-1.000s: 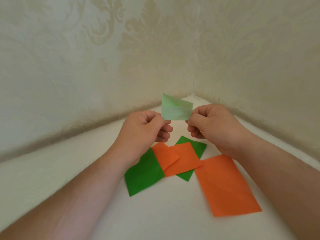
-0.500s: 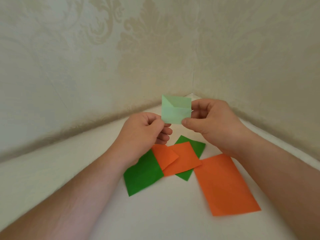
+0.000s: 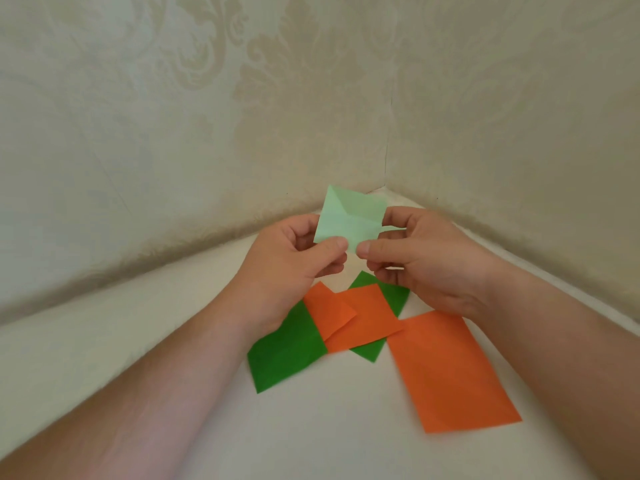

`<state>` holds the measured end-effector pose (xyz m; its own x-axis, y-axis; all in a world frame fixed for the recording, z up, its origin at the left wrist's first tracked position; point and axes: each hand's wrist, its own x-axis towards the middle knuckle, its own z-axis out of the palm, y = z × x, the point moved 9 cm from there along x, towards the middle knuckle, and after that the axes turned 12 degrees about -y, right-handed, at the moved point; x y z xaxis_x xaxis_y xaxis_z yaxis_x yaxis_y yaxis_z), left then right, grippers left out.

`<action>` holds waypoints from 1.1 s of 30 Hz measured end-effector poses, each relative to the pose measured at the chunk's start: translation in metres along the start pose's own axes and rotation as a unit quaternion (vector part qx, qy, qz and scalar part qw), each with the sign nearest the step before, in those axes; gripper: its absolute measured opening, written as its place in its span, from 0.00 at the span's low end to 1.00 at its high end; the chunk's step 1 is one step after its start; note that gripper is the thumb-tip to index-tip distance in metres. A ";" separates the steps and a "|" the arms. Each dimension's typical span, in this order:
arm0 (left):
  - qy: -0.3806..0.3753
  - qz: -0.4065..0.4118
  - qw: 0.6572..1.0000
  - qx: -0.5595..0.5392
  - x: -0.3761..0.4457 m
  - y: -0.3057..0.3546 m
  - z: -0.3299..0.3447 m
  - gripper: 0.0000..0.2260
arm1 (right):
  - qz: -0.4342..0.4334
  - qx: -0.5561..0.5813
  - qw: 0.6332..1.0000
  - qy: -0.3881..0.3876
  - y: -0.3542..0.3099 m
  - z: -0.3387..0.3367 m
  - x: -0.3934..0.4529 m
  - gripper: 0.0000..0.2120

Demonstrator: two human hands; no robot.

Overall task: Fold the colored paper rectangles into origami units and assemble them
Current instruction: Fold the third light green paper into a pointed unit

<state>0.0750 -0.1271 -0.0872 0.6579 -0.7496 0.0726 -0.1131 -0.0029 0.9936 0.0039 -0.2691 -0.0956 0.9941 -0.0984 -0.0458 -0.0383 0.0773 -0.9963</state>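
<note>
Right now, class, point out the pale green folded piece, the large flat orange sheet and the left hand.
pale green folded piece [image 3: 349, 220], head view, creased centre.
large flat orange sheet [image 3: 450, 372], head view, bare middle.
left hand [image 3: 291, 268], head view, back of the hand.

white tabletop [image 3: 104, 368] | 2 cream damask-patterned walls [image 3: 173, 133] | corner seam [image 3: 388, 140]

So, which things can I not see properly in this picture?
- Head view: the pale green folded paper has its lower edge hidden by both thumbs, left hand and right hand.
- Dark green sheets: partly covered by the orange pieces.
- Elbows: cut off by the frame's lower edge.
</note>
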 end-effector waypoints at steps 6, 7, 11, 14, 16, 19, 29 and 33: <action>-0.005 -0.005 1.000 0.018 -0.001 0.003 0.000 0.13 | -0.034 -0.052 0.998 -0.010 -0.011 0.004 -0.002 0.12; -0.014 -0.011 1.000 0.012 -0.001 0.002 0.002 0.14 | -0.045 -0.053 0.998 -0.002 -0.013 0.002 -0.002 0.12; 0.004 0.011 1.000 0.001 -0.001 0.005 -0.001 0.17 | -0.080 -0.061 0.995 0.027 -0.020 -0.006 -0.004 0.17; 0.041 0.048 0.998 0.008 -0.002 0.012 -0.009 0.20 | -0.101 -0.137 0.985 0.043 -0.025 -0.008 -0.007 0.23; 0.048 0.068 0.996 0.026 -0.004 0.016 -0.012 0.20 | -0.118 -0.185 0.975 0.033 -0.029 -0.003 -0.009 0.29; 0.054 0.096 0.991 0.080 -0.006 0.022 -0.014 0.17 | -0.138 -0.200 0.970 0.000 -0.031 0.006 -0.009 0.33; 0.059 0.145 0.985 0.068 -0.008 0.029 -0.014 0.07 | -0.186 -0.083 0.978 -0.031 -0.035 0.007 -0.010 0.33; 0.060 0.143 0.987 0.043 -0.006 0.028 -0.015 0.08 | -0.179 -0.092 0.978 -0.055 -0.034 0.012 -0.010 0.24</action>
<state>0.0789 -0.1126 -0.0585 0.6726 -0.6445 0.3637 -0.3665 0.1368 0.9203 -0.0031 -0.2585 -0.0605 0.9514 0.0219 0.3073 0.3076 -0.1237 -0.9434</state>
